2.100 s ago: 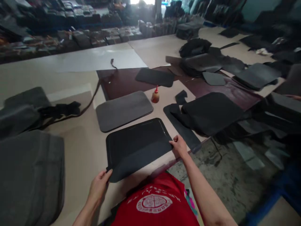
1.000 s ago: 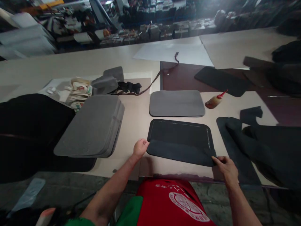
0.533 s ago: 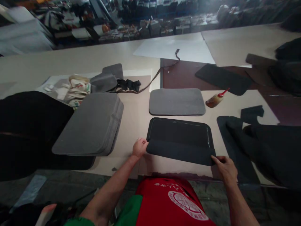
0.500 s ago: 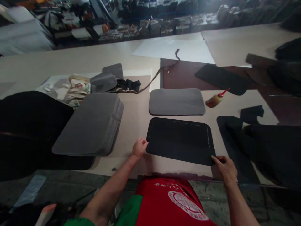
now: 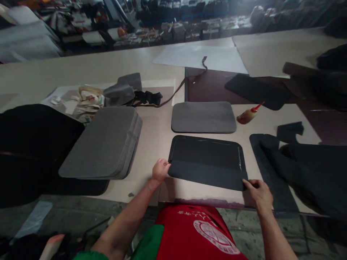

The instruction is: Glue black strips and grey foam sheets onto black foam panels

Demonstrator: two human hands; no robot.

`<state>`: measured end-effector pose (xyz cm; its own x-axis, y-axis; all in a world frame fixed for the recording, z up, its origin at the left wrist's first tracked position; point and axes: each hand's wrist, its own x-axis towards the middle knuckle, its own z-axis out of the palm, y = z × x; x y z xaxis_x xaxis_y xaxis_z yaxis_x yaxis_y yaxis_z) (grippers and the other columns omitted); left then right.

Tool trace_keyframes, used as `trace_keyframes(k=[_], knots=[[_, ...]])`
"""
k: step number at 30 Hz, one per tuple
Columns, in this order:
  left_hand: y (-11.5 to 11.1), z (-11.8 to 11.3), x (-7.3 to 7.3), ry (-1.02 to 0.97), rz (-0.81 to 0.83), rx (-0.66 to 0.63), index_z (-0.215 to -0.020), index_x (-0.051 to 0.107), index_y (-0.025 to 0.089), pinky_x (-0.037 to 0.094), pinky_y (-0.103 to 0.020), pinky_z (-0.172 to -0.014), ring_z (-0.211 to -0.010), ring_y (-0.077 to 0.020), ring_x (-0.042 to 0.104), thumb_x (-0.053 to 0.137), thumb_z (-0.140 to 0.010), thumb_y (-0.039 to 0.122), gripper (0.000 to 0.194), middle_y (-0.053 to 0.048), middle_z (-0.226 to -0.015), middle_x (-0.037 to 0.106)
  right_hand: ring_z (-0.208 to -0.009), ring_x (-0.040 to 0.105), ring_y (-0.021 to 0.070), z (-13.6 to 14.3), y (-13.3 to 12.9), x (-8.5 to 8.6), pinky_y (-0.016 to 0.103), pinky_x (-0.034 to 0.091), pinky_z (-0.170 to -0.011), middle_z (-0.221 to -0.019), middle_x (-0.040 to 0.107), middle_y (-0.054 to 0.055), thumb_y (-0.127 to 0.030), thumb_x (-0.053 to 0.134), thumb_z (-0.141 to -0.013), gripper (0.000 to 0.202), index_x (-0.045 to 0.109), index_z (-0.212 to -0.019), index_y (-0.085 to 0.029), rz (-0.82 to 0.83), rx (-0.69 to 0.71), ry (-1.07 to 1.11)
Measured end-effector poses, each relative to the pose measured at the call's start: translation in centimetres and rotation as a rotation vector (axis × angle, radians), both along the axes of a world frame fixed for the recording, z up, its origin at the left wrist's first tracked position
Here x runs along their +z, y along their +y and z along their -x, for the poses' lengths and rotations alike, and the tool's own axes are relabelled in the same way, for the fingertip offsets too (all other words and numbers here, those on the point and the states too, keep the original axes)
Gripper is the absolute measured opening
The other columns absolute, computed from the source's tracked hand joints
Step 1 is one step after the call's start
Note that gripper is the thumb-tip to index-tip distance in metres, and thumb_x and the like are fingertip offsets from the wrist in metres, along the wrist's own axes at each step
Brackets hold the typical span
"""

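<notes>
A black rectangular panel point(image 5: 206, 159) with rounded far corners lies on the table in front of me. Thin shiny streaks run along its far and right edges, and its near part looks slightly lighter. My left hand point(image 5: 161, 169) pinches the left edge of this panel. At the near right corner, my right hand point(image 5: 258, 193) grips it between thumb and fingers. Just beyond the panel rests a grey rounded panel point(image 5: 204, 116), with a dark edge showing under it. Right of that lies a glue bottle point(image 5: 248, 115) with a red nozzle, on its side.
A thick stack of grey panels point(image 5: 101, 141) stands to the left, beside black material point(image 5: 29, 144). Behind it are a cloth bundle point(image 5: 90, 99) and a brown strap point(image 5: 173, 94). Black fabric point(image 5: 317, 173) covers the right side. White sheets point(image 5: 203, 57) lie at the back.
Almost nothing differs. Both hands keep their hold at the same edges of the black panel, with only a tiny shift of the right hand.
</notes>
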<state>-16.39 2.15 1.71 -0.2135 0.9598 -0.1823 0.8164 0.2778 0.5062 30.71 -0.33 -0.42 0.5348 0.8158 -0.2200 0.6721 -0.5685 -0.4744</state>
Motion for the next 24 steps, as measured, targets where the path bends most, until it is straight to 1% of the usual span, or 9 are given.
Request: trace_keyframes(k=[6, 12, 16, 24], knots=[[0.02, 0.13, 0.03, 0.012, 0.006, -0.010, -0.076, 0.060, 0.020, 0.040, -0.029, -0.073, -0.080, -0.0180, 0.056, 0.061, -0.085, 0.025, 0.011, -0.003, -0.085, 0.059, -0.085, 0.059, 0.0291, 0.20, -0.13, -0.03, 0.041, 0.044, -0.074, -0.089, 0.065, 0.010, -0.074, 0.053, -0.062, 0.056, 0.066, -0.075, -0.021, -0.029, 0.018, -0.029], [0.20, 0.32, 0.34, 0.018, 0.022, -0.025, -0.072, 0.058, 0.020, 0.039, -0.028, -0.074, -0.081, -0.0177, 0.056, 0.061, -0.085, 0.024, 0.014, -0.002, -0.081, 0.059, -0.090, 0.059, 0.0309, -0.13, -0.08, -0.27, 0.042, 0.044, -0.077, -0.092, 0.065, 0.010, -0.074, 0.054, -0.061, 0.056, 0.066, -0.076, -0.021, -0.014, 0.042, -0.021], [0.20, 0.14, 0.29, 0.035, 0.028, -0.017, -0.074, 0.057, 0.021, 0.039, -0.028, -0.074, -0.080, -0.0175, 0.055, 0.060, -0.086, 0.024, 0.013, -0.002, -0.083, 0.058, -0.091, 0.059, 0.0312, -0.28, -0.04, -0.46, 0.042, 0.044, -0.078, -0.092, 0.065, 0.010, -0.075, 0.054, -0.060, 0.057, 0.066, -0.076, -0.021, -0.001, 0.040, -0.017], [0.29, -0.30, -0.09, 0.079, 0.036, 0.012, -0.072, 0.052, 0.021, 0.038, -0.030, -0.074, -0.081, -0.0184, 0.054, 0.057, -0.085, 0.020, 0.014, -0.003, -0.083, 0.056, -0.088, 0.058, 0.0295, 0.25, -0.11, 0.06, 0.041, 0.045, -0.078, -0.089, 0.064, 0.010, -0.076, 0.053, -0.062, 0.056, 0.064, -0.075, -0.022, -0.024, 0.052, -0.040]])
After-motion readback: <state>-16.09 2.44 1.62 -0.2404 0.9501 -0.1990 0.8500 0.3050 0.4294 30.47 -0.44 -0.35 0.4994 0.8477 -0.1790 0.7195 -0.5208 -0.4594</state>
